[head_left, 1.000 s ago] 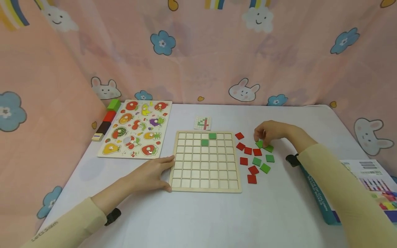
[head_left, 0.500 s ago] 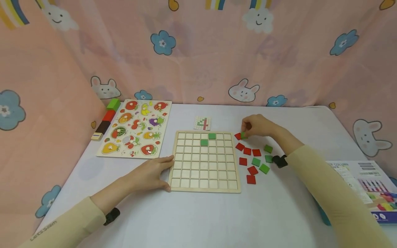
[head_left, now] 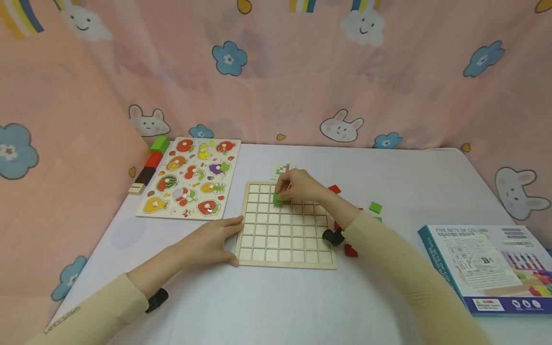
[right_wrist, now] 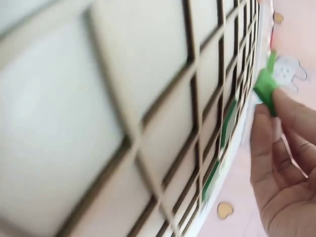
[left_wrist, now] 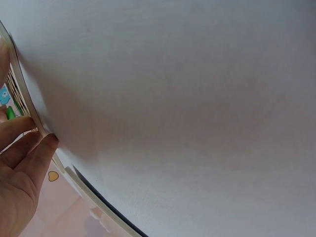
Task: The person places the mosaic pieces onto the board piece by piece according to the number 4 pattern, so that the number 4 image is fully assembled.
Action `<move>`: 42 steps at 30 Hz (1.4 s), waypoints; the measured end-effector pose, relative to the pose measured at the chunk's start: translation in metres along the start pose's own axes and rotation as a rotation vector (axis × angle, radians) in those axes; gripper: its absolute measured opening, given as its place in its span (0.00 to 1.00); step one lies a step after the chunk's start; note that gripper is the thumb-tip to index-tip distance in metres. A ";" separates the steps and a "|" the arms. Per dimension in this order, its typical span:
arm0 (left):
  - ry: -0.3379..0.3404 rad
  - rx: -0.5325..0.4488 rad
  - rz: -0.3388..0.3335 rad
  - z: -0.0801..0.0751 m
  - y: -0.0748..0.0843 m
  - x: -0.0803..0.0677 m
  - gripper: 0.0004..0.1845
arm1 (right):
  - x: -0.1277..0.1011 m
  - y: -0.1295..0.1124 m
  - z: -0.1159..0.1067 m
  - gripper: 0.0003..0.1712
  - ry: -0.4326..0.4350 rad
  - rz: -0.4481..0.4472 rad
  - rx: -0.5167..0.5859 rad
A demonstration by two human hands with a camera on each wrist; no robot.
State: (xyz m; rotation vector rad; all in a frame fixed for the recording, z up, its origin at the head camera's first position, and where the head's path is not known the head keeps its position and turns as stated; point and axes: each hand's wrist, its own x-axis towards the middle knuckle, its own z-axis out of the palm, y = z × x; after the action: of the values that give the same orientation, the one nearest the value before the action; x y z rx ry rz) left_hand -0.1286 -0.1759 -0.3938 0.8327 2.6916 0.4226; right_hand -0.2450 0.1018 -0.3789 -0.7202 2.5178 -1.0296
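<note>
A wooden grid board lies flat on the white table. Along its left edge rests my left hand, fingers extended and thumb by the near corner; the left wrist view shows its fingertips against the rim. My right hand pinches a green square tile between thumb and fingertips, over the board's upper rows. Two green tiles sit in cells, a nearer one and another in the right wrist view; in the head view the hand covers them. A small card with a coloured grid pattern lies behind the board, partly covered.
Right of the board lie loose red tiles and green tiles, several hidden under the right forearm. A fruit puzzle board and a row of coloured blocks stand at left. A printed box lies at right.
My right hand picked up a green tile from the loose tiles and carried it left, past the red tiles, to over the board's upper rows. The left hand stayed at the board's edge.
</note>
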 end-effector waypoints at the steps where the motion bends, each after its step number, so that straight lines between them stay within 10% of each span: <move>1: -0.001 -0.001 0.001 0.000 0.000 0.000 0.51 | 0.002 -0.002 0.004 0.04 -0.006 0.008 -0.005; 22: 0.005 -0.002 0.009 0.002 -0.002 -0.001 0.51 | 0.003 -0.005 0.018 0.02 -0.030 -0.016 -0.170; 31: 0.010 0.010 0.021 0.002 -0.001 0.001 0.51 | -0.022 0.032 -0.051 0.09 -0.042 0.071 -0.184; 42: 0.007 0.011 0.016 0.001 -0.002 0.001 0.51 | -0.086 0.102 -0.131 0.17 -0.257 0.317 -0.086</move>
State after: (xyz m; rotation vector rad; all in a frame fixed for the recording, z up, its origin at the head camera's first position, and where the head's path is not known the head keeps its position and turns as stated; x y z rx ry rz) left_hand -0.1303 -0.1763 -0.3954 0.8585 2.6975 0.4151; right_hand -0.2697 0.2855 -0.3539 -0.4241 2.3619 -0.6781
